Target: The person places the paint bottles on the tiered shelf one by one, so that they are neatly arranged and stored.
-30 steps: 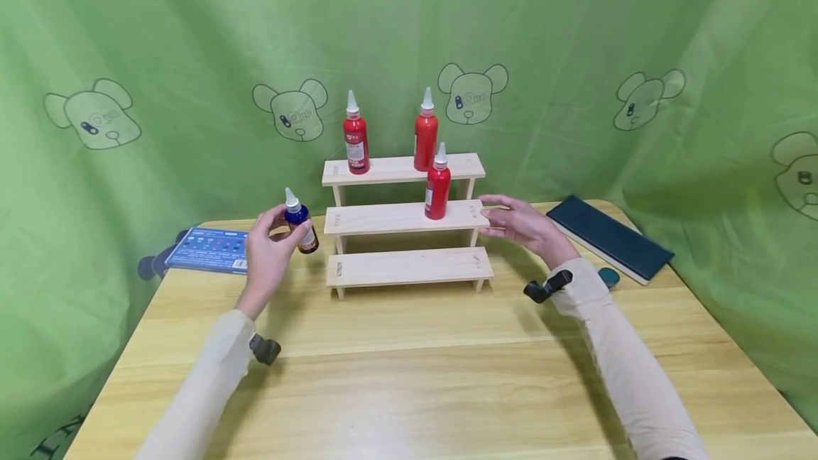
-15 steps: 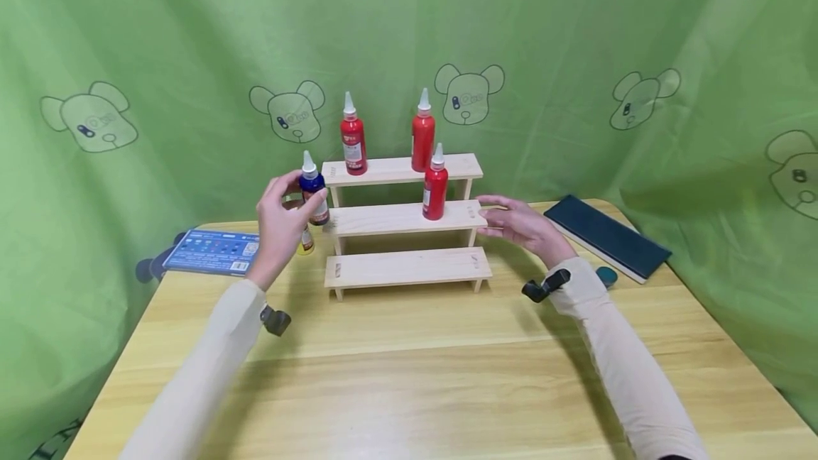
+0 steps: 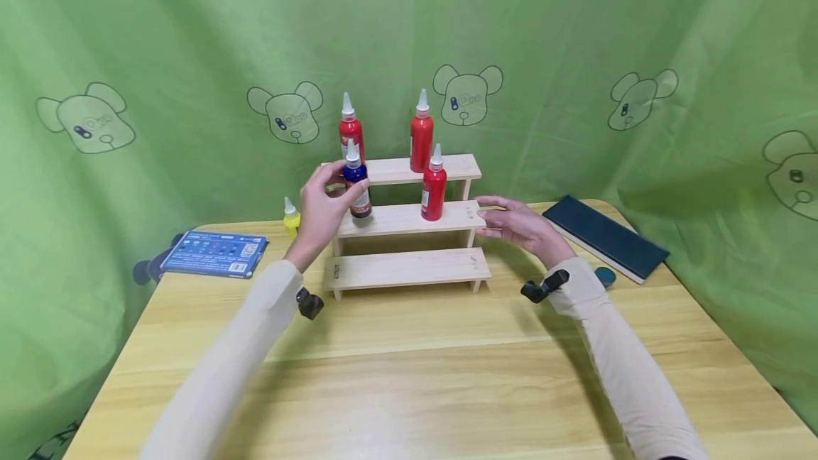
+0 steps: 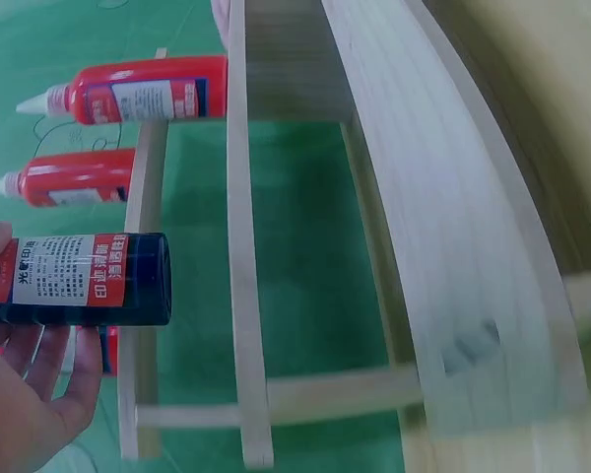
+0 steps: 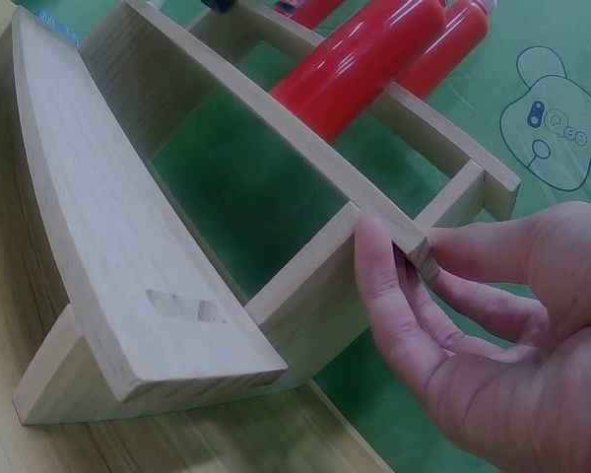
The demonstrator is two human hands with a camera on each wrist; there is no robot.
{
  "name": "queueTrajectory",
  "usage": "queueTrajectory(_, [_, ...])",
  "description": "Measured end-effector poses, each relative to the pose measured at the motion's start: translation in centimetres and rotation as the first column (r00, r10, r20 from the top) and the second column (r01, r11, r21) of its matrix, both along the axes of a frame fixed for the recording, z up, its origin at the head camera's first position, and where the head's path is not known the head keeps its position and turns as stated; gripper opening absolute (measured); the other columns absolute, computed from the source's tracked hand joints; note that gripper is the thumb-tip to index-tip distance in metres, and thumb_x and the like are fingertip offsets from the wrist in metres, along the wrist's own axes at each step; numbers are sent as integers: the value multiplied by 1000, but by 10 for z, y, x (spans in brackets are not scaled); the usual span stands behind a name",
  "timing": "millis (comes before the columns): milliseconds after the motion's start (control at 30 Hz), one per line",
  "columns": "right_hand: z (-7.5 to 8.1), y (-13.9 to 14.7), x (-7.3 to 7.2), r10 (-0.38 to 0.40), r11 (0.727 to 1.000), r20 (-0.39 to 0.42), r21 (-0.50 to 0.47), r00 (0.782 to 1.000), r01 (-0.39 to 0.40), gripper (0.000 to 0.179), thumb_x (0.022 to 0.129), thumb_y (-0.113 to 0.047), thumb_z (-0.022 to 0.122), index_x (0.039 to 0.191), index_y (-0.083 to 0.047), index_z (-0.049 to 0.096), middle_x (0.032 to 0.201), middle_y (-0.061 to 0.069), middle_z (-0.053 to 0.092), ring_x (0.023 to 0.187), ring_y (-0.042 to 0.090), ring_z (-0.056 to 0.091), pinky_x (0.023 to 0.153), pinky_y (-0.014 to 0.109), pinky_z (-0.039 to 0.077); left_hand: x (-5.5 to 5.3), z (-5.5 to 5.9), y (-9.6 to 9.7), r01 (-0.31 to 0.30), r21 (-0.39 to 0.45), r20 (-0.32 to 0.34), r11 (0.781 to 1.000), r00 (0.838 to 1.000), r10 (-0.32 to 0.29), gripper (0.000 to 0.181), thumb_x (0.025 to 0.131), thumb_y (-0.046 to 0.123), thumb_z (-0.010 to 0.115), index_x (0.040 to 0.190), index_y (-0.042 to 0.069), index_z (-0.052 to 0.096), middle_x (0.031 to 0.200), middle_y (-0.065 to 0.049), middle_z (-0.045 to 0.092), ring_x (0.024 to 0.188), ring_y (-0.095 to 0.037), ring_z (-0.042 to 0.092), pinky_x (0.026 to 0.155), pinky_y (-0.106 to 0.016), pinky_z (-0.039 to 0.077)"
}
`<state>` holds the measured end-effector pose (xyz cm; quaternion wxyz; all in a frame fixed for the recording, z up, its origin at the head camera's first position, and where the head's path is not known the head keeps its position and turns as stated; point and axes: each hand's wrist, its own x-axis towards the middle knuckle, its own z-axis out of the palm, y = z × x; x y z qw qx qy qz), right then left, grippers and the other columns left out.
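Blue bottle [image 4: 79, 280]: white cone cap [image 3: 352, 153], red-and-white label [image 4: 54, 271], upright, just above middle shelf [image 3: 396, 218] near its left end, apart. Rack [image 3: 409, 268]: pale wood, three tiers, standing toward bench's [image 3: 409, 382] far edge.

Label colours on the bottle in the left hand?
The bottle label is white and red, clearest in the left wrist view.

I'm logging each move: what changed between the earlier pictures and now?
The left hand carried the blue bottle rightward and up, from beside the rack to over the middle shelf, uncovering the yellow bottle; nothing was let go. The right hand stayed at that shelf's right end, the red bottles in place.
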<state>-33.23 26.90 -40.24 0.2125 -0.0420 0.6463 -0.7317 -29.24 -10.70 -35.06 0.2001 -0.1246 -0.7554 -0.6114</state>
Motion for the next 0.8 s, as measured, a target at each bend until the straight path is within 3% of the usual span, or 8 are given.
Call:
queueTrajectory(467, [2,4,1,2,1000,-12,14,1000,-2,55,109,2,47,161,-1,27,114,2,66,96,12,71,101,30,59,-15,-7,41,71,-61,65,996,996,-67,53,95,23,79,141,4,61,132,-14,63,119,-29,60,101,-40,57])
queueTrajectory(633, [-2,4,-1,-10,1000,5,-18,1000,11,54,108,5,45,159,0,28,113,4,65,95,13,71,98,30,61,-19,-14,44,96,-81,68,992,994,-90,51,97,24,78,141,4,61,131,-14,62,119,-32,60,100,-43,57])
queueTrajectory(800, [0,1,2,-3,1000,-1,-17,1000,3,56,108,5,46,160,1,26,114,3,64,95,13,71,99,30,60,-15,-15,44,97,-125,58,987,994,-90,52,98,24,76,143,4,58,134,-14,62,118,-28,61,98,-41,59])
